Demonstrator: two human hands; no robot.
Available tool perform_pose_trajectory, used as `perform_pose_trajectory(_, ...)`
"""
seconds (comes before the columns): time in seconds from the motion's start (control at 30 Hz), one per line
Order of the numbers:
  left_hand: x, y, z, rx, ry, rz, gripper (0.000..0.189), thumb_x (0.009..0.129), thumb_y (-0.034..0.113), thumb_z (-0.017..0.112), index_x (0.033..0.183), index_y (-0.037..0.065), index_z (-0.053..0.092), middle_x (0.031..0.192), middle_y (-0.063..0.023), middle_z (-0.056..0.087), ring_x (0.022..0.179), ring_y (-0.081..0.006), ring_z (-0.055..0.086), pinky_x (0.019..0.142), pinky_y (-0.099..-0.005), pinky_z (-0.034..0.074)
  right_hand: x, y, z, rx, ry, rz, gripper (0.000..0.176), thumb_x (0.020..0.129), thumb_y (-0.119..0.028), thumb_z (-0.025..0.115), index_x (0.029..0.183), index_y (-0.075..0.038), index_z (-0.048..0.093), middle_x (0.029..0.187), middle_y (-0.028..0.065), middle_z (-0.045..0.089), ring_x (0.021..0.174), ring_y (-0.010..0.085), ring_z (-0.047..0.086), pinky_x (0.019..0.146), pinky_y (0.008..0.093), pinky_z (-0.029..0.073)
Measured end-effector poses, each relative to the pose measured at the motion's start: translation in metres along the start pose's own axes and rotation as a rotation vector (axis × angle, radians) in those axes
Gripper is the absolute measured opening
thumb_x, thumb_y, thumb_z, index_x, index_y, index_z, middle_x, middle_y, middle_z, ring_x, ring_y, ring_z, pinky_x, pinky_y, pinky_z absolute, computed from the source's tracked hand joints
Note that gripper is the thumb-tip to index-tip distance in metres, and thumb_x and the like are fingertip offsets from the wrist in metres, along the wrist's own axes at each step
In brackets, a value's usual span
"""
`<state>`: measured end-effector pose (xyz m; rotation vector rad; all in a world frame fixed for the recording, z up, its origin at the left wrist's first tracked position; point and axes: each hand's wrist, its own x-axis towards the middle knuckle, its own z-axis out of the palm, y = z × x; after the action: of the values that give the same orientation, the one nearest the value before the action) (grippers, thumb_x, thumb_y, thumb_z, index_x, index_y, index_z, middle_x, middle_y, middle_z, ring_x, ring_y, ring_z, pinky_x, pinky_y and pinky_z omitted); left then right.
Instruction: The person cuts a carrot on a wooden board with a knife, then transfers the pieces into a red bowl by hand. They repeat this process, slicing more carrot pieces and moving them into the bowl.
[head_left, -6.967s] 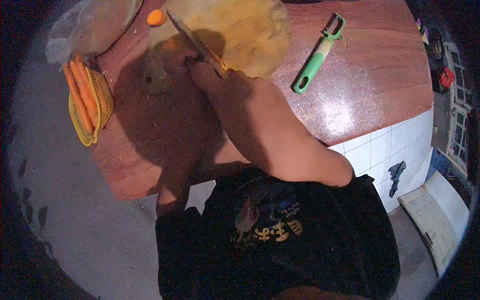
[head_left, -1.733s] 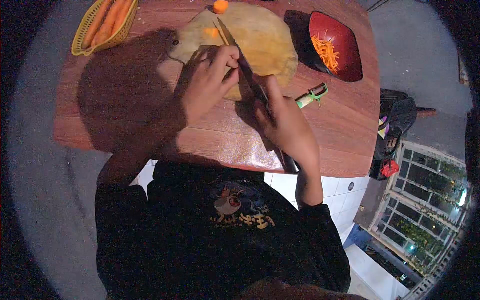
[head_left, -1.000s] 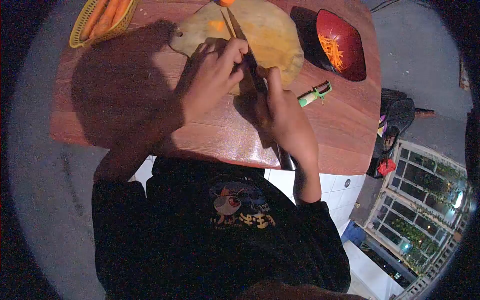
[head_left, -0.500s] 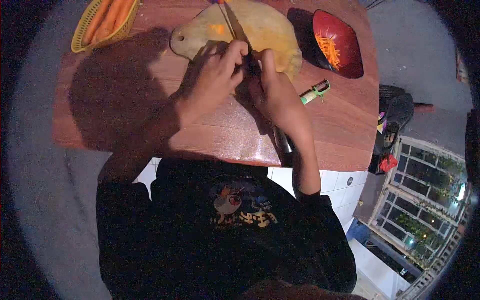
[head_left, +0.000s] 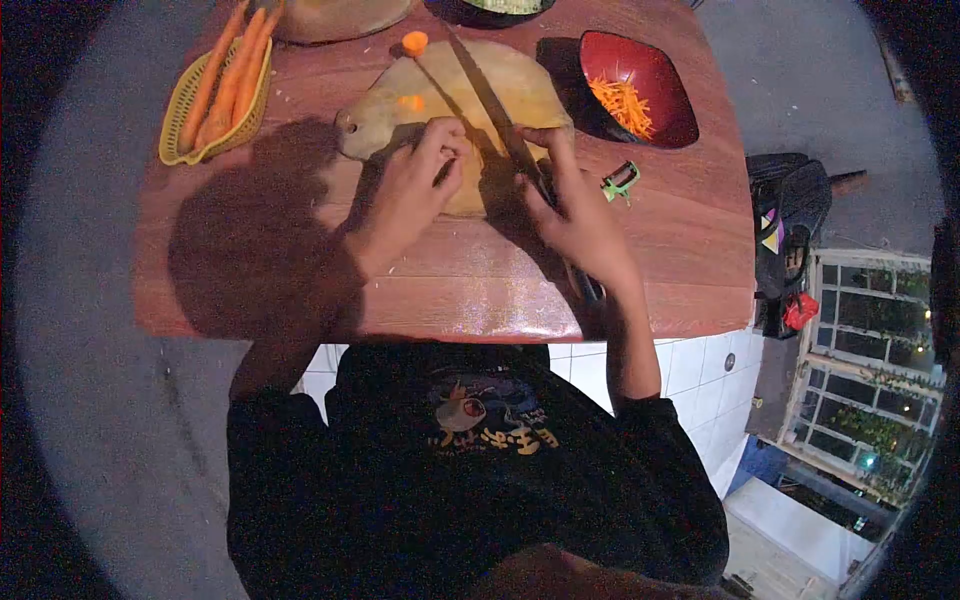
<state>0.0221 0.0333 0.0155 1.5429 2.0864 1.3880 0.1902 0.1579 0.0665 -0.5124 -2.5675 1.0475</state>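
Note:
My right hand (head_left: 578, 205) is closed around a long kitchen knife (head_left: 485, 92), its dark blade slanting over the round wooden cutting board (head_left: 385, 80) towards the far side. My left hand (head_left: 420, 175) hovers at the board's near left part, fingers curled in and apart from the blade; what they hold, if anything, is hidden. Small orange carrot bits (head_left: 411, 102) lie on the board. A carrot piece (head_left: 414, 43) shows its round cut end at the far edge. Beside my right hand lies a green peeler (head_left: 621, 180), partly covered by the hand.
On the right stands a red bowl (head_left: 655, 70) with carrot shreds (head_left: 622, 106). A yellow basket (head_left: 180, 135) of whole carrots (head_left: 238, 90) sits at the left. Another wooden board (head_left: 340, 20) and a dark bowl (head_left: 490, 12) are at the back. A dark object with a shiny end (head_left: 588, 288) lies near my right wrist.
My left hand has come away from the knife, and my hands are further apart. The view has shifted, so more of the table's far side shows.

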Motion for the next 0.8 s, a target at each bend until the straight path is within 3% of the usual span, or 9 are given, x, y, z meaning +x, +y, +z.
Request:
perform_pose_trajectory(0.1, 0.004, -0.001, 0.004, -0.148, -0.038, -0.036, 0.037, 0.086, -0.002, 0.062, 0.119, 0.002, 0.045, 0.107, -0.0138, 0.065, 0.096, -0.0225, 0.068, 0.084, -0.0328, 0.053, 0.002, -0.007, -0.009, 0.08, -0.049, 0.075, 0.043, 0.093, -0.01, 0.055, 0.132, -0.01, 0.035, 0.081, 0.0246, 0.059, 0.076, 0.0442, 0.063, 0.066, 0.0501, 0.046)
perform_pose_trajectory(0.17, 0.005, 0.007, 0.011, -0.278, 0.033, -0.059, 0.036, 0.09, -0.003, 0.059, 0.121, 0.002, 0.042, 0.116, -0.0154, 0.063, 0.102, -0.0205, 0.066, 0.09, -0.0311, 0.051, 0.002, -0.011, -0.011, 0.234, -0.081, 0.147, 0.042, 0.096, -0.01, 0.052, 0.133, -0.011, 0.033, 0.08, 0.0155, 0.06, 0.064, 0.0256, 0.061, 0.057, 0.0406, 0.047)
perform_pose_trajectory(0.2, 0.005, 0.006, 0.013, -0.267, 0.029, -0.054, 0.036, 0.09, -0.003, 0.059, 0.121, 0.002, 0.042, 0.116, -0.0154, 0.063, 0.102, -0.0205, 0.066, 0.09, -0.0311, 0.051, 0.002, -0.011, -0.011, 0.243, -0.074, 0.141, 0.042, 0.096, -0.01, 0.052, 0.133, -0.011, 0.033, 0.08, 0.0155, 0.06, 0.064, 0.0256, 0.061, 0.057, 0.0406, 0.047)
perform_pose_trajectory(0.27, 0.007, 0.004, 0.015, -0.386, 0.157, 0.029, 0.037, 0.093, 0.003, 0.057, 0.126, 0.001, 0.04, 0.118, -0.0148, 0.062, 0.099, -0.0209, 0.065, 0.087, -0.031, 0.051, 0.002, -0.01, -0.011, 0.557, -0.083, 0.272, 0.042, 0.098, -0.007, 0.05, 0.135, -0.012, 0.031, 0.081, 0.0085, 0.059, 0.057, 0.0118, 0.053, 0.048, 0.0306, 0.043)
perform_pose_trajectory(0.4, 0.016, 0.011, 0.001, -0.535, 0.06, -0.109, 0.049, 0.095, 0.008, 0.059, 0.136, 0.002, 0.034, 0.119, -0.0151, 0.062, 0.101, -0.019, 0.064, 0.09, -0.0297, 0.049, 0.0, -0.006, -0.008, 0.698, -0.023, 0.296, 0.044, 0.098, -0.004, 0.048, 0.137, -0.014, 0.03, 0.08, 0.007, 0.058, 0.052, 0.009, 0.05, 0.044, 0.0241, 0.039)
perform_pose_trajectory(0.47, 0.016, 0.023, 0.003, -0.81, 0.035, -0.388, 0.058, 0.094, 0.011, 0.061, 0.143, 0.004, 0.03, 0.118, -0.0164, 0.062, 0.102, -0.0175, 0.062, 0.091, -0.03, 0.049, -0.001, -0.003, -0.008, 0.725, 0.004, 0.305, 0.045, 0.098, -0.003, 0.047, 0.137, -0.014, 0.029, 0.078, 0.0065, 0.057, 0.049, 0.0084, 0.048, 0.042, 0.0235, 0.038)
perform_pose_trajectory(0.7, 0.02, 0.024, 0.015, -1.073, -0.028, -0.478, 0.065, 0.092, 0.008, 0.065, 0.145, 0.004, 0.028, 0.113, -0.0176, 0.063, 0.101, -0.0184, 0.063, 0.09, -0.0299, 0.05, -0.005, 0.001, -0.007, 0.735, -0.01, 0.283, 0.045, 0.098, -0.004, 0.048, 0.137, -0.014, 0.028, 0.077, 0.0056, 0.057, 0.047, 0.0075, 0.047, 0.04, 0.0228, 0.036)
perform_pose_trajectory(0.8, 0.023, 0.021, 0.016, -1.102, -0.083, -0.496, 0.066, 0.094, 0.009, 0.062, 0.147, 0.004, 0.024, 0.112, -0.017, 0.063, 0.104, -0.0216, 0.062, 0.095, -0.0331, 0.047, -0.005, 0.002, -0.006, 0.715, 0.001, 0.269, 0.045, 0.097, -0.004, 0.048, 0.137, -0.014, 0.029, 0.076, 0.0053, 0.057, 0.047, 0.0075, 0.047, 0.039, 0.0229, 0.036)
